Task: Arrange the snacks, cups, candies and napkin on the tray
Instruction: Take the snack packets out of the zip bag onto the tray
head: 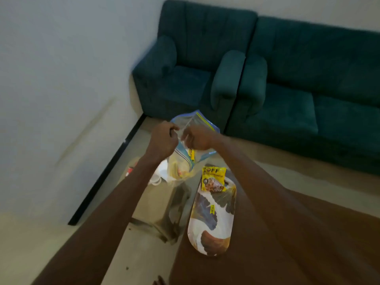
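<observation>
Tray [211,221] lies on the glass table [164,202], a yellow snack packet [213,178] resting at its far end. Above the table, both hands grip a clear zip bag [191,145]: left hand [163,138] pinching its top edge, right hand [197,138] closed on the opposite side. Green sofa [267,75] sits behind

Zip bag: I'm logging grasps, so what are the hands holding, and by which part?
Both hands hold the clear zip bag at its top opening: the left hand pinches one side, the right hand the other.
</observation>
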